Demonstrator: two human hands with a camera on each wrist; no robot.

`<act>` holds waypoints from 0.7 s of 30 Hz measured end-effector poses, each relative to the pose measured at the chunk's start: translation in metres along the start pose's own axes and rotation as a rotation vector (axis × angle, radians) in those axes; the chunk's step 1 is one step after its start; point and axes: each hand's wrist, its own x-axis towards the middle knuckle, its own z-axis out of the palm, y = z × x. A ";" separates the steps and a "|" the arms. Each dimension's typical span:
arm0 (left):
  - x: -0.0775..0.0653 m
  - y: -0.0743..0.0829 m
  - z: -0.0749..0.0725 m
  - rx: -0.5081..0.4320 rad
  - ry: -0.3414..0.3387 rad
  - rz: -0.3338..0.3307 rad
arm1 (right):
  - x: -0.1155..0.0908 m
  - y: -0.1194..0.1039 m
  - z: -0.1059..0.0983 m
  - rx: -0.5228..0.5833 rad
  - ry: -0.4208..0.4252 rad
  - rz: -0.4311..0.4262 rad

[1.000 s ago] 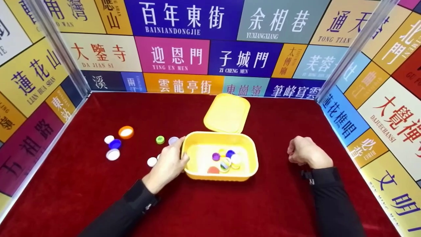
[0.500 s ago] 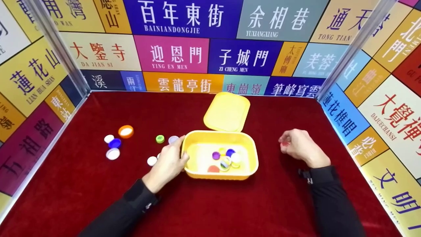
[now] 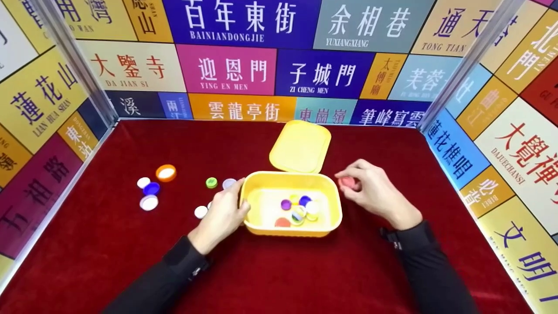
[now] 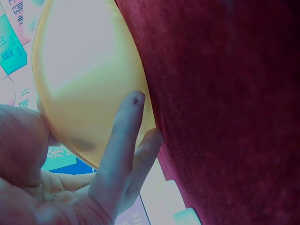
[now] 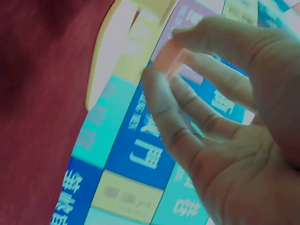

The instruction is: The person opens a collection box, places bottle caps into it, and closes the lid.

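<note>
A: What do the fingers of your right hand (image 3: pixel 374 192) have?
B: You pinch a red cap (image 3: pixel 348 183) between thumb and fingertips, the gap no wider than the cap.
A: Where does that put the cap?
B: At your fingertips, just right of the yellow box (image 3: pixel 287 233), outside its rim.
A: And your left hand (image 3: pixel 221 214)?
B: You grip the box's left end, thumb and fingers parted around it; a purple cap (image 3: pixel 286 204) lies inside among others.
</note>
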 end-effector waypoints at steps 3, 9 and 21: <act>0.000 0.001 0.000 -0.001 -0.002 -0.003 | 0.003 -0.014 0.007 0.040 0.023 -0.062; 0.001 0.000 0.000 -0.009 -0.003 -0.002 | 0.006 -0.033 0.025 0.045 0.036 -0.200; 0.000 0.000 0.000 -0.014 0.001 0.001 | 0.005 -0.042 0.046 -0.008 -0.054 -0.239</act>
